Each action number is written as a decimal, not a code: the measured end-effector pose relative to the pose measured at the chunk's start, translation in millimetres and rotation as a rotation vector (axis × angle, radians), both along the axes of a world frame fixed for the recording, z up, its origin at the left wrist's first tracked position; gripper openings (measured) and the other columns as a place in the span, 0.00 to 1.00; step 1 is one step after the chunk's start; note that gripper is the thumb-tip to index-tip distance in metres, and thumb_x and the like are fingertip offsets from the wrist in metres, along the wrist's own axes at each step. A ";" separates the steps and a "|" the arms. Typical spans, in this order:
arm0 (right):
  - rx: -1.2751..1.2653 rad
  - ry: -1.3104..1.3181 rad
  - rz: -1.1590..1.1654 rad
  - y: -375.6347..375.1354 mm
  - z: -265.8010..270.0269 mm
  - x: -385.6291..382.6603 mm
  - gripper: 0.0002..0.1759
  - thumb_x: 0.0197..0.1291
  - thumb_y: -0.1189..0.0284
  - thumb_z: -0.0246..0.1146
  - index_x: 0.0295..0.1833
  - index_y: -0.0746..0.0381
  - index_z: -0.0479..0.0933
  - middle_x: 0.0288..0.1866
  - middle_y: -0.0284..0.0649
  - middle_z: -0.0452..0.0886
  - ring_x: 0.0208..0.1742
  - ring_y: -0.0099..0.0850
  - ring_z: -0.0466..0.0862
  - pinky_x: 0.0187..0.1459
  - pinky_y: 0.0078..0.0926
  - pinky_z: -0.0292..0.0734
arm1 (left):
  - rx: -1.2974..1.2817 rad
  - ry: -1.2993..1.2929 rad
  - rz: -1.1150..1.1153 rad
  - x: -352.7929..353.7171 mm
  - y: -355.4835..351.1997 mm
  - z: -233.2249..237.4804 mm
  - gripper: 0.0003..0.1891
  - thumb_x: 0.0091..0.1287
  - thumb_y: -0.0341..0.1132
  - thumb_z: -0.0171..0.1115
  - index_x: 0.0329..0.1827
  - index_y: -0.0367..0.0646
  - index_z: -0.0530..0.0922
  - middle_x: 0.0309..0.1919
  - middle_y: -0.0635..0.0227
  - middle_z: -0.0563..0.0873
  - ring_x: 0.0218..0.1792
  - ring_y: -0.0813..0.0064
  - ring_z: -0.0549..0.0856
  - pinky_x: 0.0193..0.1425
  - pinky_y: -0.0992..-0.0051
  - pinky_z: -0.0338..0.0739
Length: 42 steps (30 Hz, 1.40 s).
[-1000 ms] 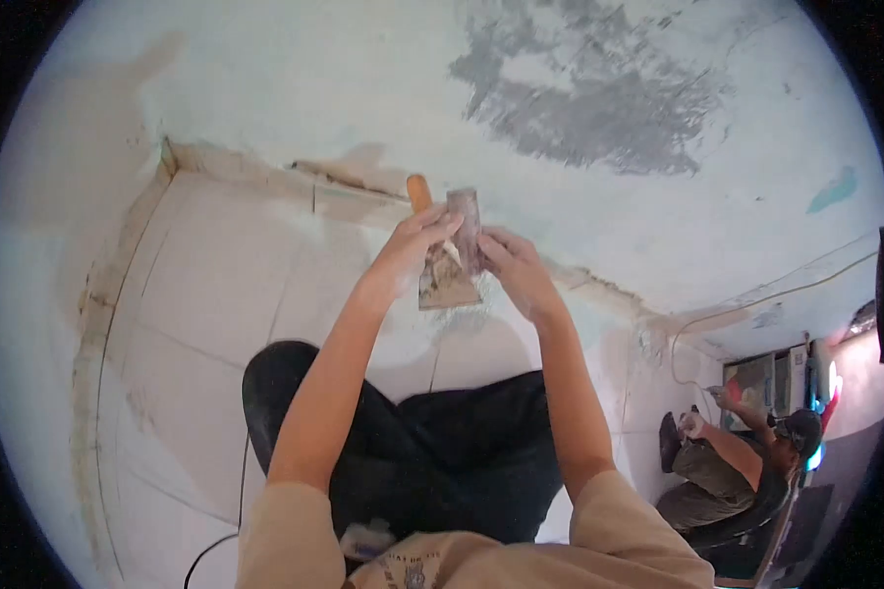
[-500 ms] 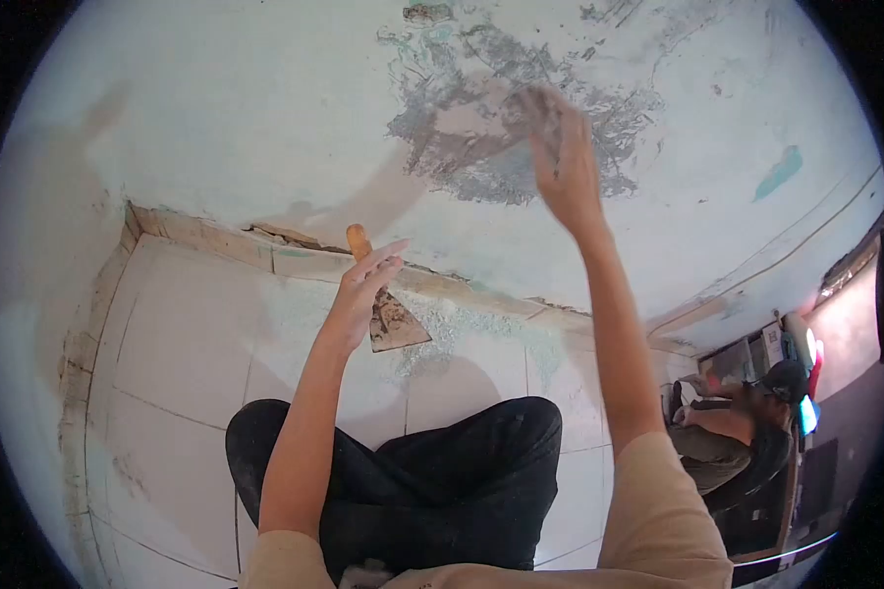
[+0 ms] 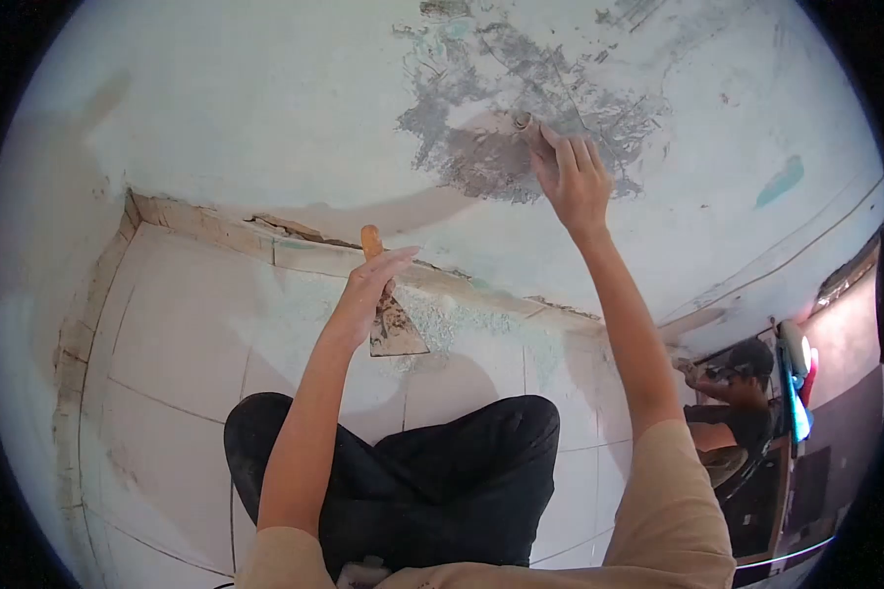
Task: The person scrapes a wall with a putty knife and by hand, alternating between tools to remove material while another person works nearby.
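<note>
My left hand [image 3: 366, 287] is closed around a putty knife with a wooden handle [image 3: 371, 241]. The broad, stained blade [image 3: 395, 332] points down over the floor, and one or more fingers stretch out past the handle. Up at the wall, my right hand [image 3: 579, 182] grips a curled greyish sheet [image 3: 526, 125] that looks like sandpaper. That hand is at a rough grey patch [image 3: 491, 157] where the pale paint is gone; its fingers partly cover the sheet.
Flaked paint [image 3: 452, 329] lies on the white floor tiles [image 3: 182, 324] beneath the wall. A cracked baseboard [image 3: 314, 257] runs along the wall's foot to a corner at left. Another person [image 3: 732, 407] sits close to the wall at right, near stacked items [image 3: 798, 378].
My right hand has shifted slightly down across the grey patch, and the curled sheet shows more clearly. My left hand hardly moved. The other person has turned and reached toward the wall.
</note>
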State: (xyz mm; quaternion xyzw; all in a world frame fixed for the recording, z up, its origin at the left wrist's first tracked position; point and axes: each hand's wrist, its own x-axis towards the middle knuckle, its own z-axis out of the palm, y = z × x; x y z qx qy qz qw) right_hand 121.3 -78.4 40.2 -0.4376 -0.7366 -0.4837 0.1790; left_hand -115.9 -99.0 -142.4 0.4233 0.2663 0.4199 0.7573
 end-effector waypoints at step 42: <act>0.293 0.247 0.045 20.4 -29.2 -0.4 0.13 0.44 0.66 0.69 0.39 0.49 0.80 0.30 0.28 0.75 0.33 0.31 0.74 0.27 0.26 0.73 | -0.201 -0.194 0.076 4.4 -4.3 10.2 0.34 0.68 0.37 0.53 0.74 0.49 0.47 0.43 0.70 0.74 0.46 0.75 0.79 0.55 0.69 0.75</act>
